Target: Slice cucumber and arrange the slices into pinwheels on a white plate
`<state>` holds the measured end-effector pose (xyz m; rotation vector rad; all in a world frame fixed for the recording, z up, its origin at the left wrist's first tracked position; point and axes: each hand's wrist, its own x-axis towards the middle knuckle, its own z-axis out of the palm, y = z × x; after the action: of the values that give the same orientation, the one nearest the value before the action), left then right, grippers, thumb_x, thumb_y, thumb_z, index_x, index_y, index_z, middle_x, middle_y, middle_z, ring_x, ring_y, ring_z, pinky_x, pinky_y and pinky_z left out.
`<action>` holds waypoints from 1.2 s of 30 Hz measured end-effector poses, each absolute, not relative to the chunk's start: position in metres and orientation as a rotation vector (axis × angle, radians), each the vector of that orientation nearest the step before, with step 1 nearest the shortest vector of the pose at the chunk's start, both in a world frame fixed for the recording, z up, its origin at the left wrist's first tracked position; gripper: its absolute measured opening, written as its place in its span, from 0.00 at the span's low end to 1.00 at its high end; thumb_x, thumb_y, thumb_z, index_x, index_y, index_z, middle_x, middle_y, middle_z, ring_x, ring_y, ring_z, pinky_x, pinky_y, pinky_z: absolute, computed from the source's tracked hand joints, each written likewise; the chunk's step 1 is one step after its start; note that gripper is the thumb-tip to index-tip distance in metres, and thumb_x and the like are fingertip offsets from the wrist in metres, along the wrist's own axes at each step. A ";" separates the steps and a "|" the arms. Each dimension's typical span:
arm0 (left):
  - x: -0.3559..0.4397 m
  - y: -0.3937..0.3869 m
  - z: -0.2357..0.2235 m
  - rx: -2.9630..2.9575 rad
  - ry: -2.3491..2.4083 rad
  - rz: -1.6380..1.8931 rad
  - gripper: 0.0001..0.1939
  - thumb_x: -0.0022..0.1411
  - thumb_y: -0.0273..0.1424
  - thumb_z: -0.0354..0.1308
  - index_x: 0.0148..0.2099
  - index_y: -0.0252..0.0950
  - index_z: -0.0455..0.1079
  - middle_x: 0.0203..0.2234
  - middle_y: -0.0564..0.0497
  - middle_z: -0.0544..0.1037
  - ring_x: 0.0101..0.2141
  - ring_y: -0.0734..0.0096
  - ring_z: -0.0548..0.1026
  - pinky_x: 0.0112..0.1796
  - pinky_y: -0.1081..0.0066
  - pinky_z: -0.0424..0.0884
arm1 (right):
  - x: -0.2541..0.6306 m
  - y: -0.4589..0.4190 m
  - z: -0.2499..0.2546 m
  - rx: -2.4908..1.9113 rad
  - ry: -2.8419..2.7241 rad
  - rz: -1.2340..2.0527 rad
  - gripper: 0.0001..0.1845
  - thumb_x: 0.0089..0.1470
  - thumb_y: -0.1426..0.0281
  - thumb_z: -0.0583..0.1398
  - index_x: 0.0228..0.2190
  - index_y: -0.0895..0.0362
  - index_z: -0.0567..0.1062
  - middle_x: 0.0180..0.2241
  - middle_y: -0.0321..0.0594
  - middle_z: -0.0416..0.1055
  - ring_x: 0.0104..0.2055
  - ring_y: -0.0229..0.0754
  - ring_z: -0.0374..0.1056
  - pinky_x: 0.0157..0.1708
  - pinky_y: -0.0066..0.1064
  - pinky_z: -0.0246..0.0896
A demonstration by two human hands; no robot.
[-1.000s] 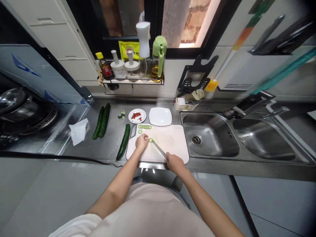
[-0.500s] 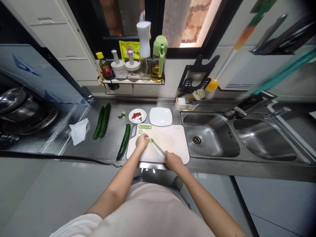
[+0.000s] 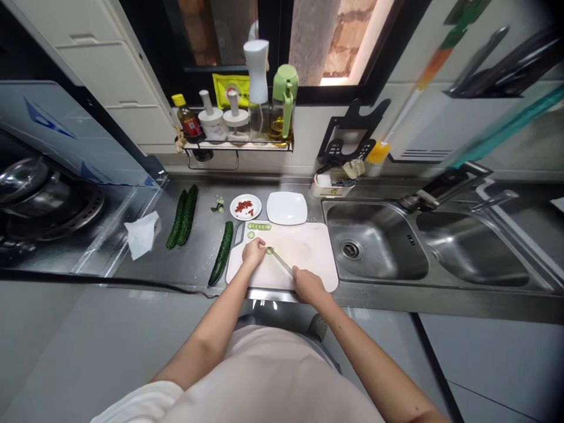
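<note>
at the centre of the frame, the left hand (image 3: pixel 254 254) bends its fingers (image 3: pixel 261 242) toward a small green slice (image 3: pixel 269 251); whether they pinch it or rest just beside it cannot be told. the right hand (image 3: pixel 307 285) is wrapped around the handle of a knife (image 3: pixel 283 264), the blade's far end at the slice. cutting appears to be the step in hand, and the next move calls for a steadied piece and fingertips clear of the edge. toward the upper left of the white cutting board (image 3: pixel 308 249) lie a row of slices (image 3: pixel 259 226) and a single round (image 3: pixel 251 235). left of it, a whole cucumber (image 3: pixel 221 255) rests on the steel tabletop (image 3: pixel 187 265), two more cucumbers (image 3: pixel 188 214) beyond. above the board sit a small plate (image 3: pixel 234 212) of red pieces (image 3: pixel 244 207) and a white plate (image 3: pixel 286 208).
</note>
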<state>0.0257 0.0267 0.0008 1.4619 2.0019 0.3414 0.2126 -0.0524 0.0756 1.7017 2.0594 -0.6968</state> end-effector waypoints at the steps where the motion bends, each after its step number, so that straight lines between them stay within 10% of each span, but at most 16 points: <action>1: 0.026 0.027 0.001 1.461 2.000 0.341 0.09 0.55 0.33 0.60 0.40 0.43 0.72 0.32 0.54 0.78 0.35 0.69 0.74 0.34 0.74 0.63 | 0.212 -0.052 0.076 1.701 2.058 -0.690 0.15 0.59 0.77 0.47 0.46 0.60 0.67 0.41 0.53 0.74 0.45 0.48 0.71 0.37 0.33 0.60; 36: 0.025 0.028 0.005 1.460 1.990 0.321 0.08 0.55 0.34 0.60 0.40 0.44 0.72 0.34 0.54 0.79 0.37 0.68 0.75 0.35 0.73 0.65 | 0.220 -0.036 0.077 1.594 2.133 -0.527 0.18 0.58 0.79 0.48 0.47 0.60 0.69 0.40 0.53 0.75 0.46 0.48 0.72 0.39 0.33 0.61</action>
<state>0.0246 0.0275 0.0052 1.4605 1.9905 0.3207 0.2205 -0.0358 0.0773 1.5944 2.1334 -0.5274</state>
